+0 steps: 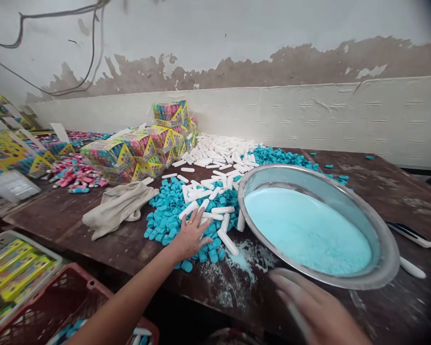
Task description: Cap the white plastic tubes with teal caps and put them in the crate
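My left hand [192, 235] reaches over a heap of blue caps [168, 206], its fingers spread and touching white plastic tubes [222, 210] that lie on top. Nothing is visibly gripped in it. Low in front of the wide metal basin [390, 244] is my right hand [309, 302], smeared by motion. Whether it holds anything I cannot make out. Light blue powder [305, 225] fills much of the basin. Some powder is spilled on the dark table [251, 299] between the two hands.
Behind the heap lie more white tubes [215, 148] and blue caps [283, 157]. Filled display boxes [140, 146] are stacked at left, near a beige cloth [118, 206]. Right of the basin rests a cutter-like tool [413, 235]. Below left stand a red crate [57, 306] and a pale crate [57, 256].
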`<state>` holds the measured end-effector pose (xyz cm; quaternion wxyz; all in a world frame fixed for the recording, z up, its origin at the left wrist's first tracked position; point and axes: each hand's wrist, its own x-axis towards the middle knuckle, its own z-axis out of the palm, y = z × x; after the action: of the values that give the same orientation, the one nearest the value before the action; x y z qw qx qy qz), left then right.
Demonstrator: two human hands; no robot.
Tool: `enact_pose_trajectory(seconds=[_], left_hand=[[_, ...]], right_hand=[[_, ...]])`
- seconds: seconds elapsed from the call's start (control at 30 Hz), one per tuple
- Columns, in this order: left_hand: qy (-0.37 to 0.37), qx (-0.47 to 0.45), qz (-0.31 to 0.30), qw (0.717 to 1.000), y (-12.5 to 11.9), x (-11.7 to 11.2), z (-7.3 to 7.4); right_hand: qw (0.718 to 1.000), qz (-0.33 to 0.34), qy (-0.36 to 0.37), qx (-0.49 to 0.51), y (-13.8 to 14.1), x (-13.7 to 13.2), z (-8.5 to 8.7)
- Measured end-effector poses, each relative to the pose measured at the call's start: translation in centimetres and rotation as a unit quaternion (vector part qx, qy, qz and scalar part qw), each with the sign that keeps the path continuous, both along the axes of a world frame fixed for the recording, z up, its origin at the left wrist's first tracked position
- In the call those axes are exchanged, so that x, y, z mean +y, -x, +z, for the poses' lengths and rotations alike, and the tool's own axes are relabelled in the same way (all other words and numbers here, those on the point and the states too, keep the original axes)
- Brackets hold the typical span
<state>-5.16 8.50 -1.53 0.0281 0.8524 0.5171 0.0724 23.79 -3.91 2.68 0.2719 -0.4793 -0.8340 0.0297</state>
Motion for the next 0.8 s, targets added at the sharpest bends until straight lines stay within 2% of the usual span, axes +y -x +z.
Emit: enact_pose_trajectory(seconds=[0.03, 0.07, 0.17, 0.23, 0.33, 0.5, 0.6, 0.7, 0.8], left_hand=[[0.002, 0.001, 0.004, 1.0, -0.1, 0.3, -0.3], [0.002, -0.001, 0.009, 1.0, -0.2, 0.6, -0.5], [-0.002, -0.007, 0.019, 1.0, -0.2, 1.7, -0.7], [-0.007, -0.01, 0.021, 1.0, 0.0, 2.0, -0.6], [-0.029, -0.018, 0.017, 0.999, 0.1, 1.0, -0.2], [-0.031, -0.053, 0.005, 0.998, -1.1, -3.3, -0.1], [-0.018, -0.056, -0.003, 0.998, -3.0, -5.2, -0.4], [-0.049, -0.043, 0.001, 0.998, -4.8, -5.5, -0.9], [-0.094, -0.036, 0.012, 0.995, -5.3, -4.6, -1.8]], right_hand=[[0.998, 0.041, 0.015, -0.035, 1.7, 1.3, -0.1], [0.995, 0.041, 0.036, -0.083, 3.5, 2.7, -0.1], [0.972, -0.033, 0.107, -0.209, 8.7, 6.6, -0.1], [0.959, -0.076, 0.141, -0.235, 11.0, 8.5, -0.1], [0.957, -0.098, 0.154, -0.228, 12.3, 10.0, -0.3], [0.959, -0.112, 0.154, -0.208, 12.1, 9.4, 0.3], [0.976, -0.11, 0.106, -0.156, 10.8, 7.8, 1.2], [0.996, -0.075, 0.037, -0.028, 7.8, 6.0, 2.3], [0.997, -0.024, 0.039, 0.061, 3.0, 4.9, 3.8]])
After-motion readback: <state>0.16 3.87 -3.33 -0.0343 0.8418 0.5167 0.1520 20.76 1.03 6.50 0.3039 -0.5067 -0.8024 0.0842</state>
